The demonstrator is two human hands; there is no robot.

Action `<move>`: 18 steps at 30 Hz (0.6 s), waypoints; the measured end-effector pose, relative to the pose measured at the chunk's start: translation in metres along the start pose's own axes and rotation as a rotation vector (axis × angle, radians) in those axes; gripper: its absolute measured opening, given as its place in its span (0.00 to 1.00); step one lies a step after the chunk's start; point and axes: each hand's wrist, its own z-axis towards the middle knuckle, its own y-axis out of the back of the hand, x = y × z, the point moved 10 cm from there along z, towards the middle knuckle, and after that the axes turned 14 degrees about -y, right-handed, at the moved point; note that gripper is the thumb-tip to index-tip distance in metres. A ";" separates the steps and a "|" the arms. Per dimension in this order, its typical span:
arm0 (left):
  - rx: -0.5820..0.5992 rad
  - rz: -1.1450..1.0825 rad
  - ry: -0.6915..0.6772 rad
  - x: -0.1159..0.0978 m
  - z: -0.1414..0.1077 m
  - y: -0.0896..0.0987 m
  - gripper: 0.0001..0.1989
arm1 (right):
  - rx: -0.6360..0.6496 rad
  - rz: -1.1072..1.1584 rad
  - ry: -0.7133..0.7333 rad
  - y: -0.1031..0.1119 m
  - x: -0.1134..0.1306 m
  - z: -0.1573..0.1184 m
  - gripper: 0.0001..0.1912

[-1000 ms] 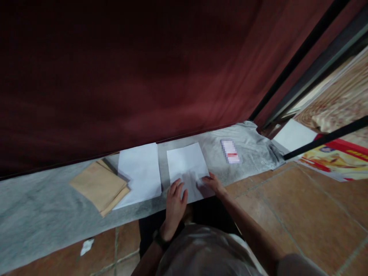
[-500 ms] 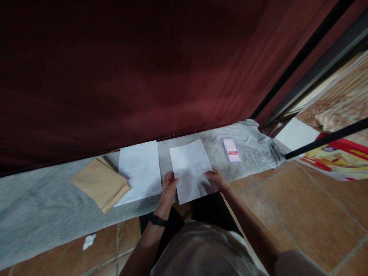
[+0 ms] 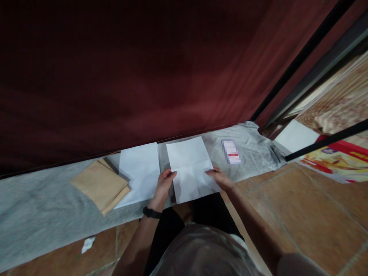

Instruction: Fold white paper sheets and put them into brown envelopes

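White sheet (image 3: 191, 168) pinched at both side edges

Thumb and fingers of the left hand (image 3: 166, 181) are clamped on the sheet's left edge, and those of the right hand (image 3: 222, 178) grip its right edge, though the fingers underneath are partly hidden. The sheet sits just below the centre of the frame, a faint crease running across it, its near edge hanging over the person's dark trousers (image 3: 207, 209). Whether it is one leaf or several (the edges are too soft to count) I cannot tell.

What could go wrong, in my judgement: an uneven pull between the two grips could buckle or tear the paper, and a loose pinch could let that overhanging edge slip towards the lap.

Just left of the left hand lies a second white paper (image 3: 140, 165), near enough that a sideways sweep might drag it askew. Brown envelopes (image 3: 99, 182), lower left of centre, overlap its corner, so they could shift along with it. Right of the sheet is a phone-like object (image 3: 230, 151), blurred out. All rest on grey cloth (image 3: 37, 207), whose rumpled right end might catch a sliding edge. Dark red fabric (image 3: 161, 76) fills the top of the frame; tiled floor (image 3: 290, 203) shows lower right.
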 end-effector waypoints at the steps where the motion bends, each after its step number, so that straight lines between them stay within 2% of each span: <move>1: 0.036 -0.001 -0.034 -0.011 0.001 -0.002 0.16 | 0.002 0.007 -0.004 0.001 0.006 -0.001 0.18; 5: 0.140 0.033 -0.210 -0.062 0.003 -0.004 0.16 | 0.032 0.041 0.066 -0.001 0.042 -0.008 0.19; 8: 0.110 0.226 -0.385 -0.100 -0.002 0.007 0.12 | 0.063 0.075 0.220 -0.009 0.079 -0.019 0.21; 10: 0.071 0.335 -0.455 -0.115 -0.008 0.014 0.11 | 0.017 0.053 0.275 -0.008 0.095 -0.026 0.18; 14: 0.019 0.335 -0.440 -0.121 -0.019 0.023 0.06 | -0.117 -0.121 0.372 0.000 0.116 -0.043 0.11; 18: -0.002 0.265 -0.385 -0.113 -0.025 0.026 0.08 | -0.155 -0.198 0.483 0.008 0.128 -0.057 0.11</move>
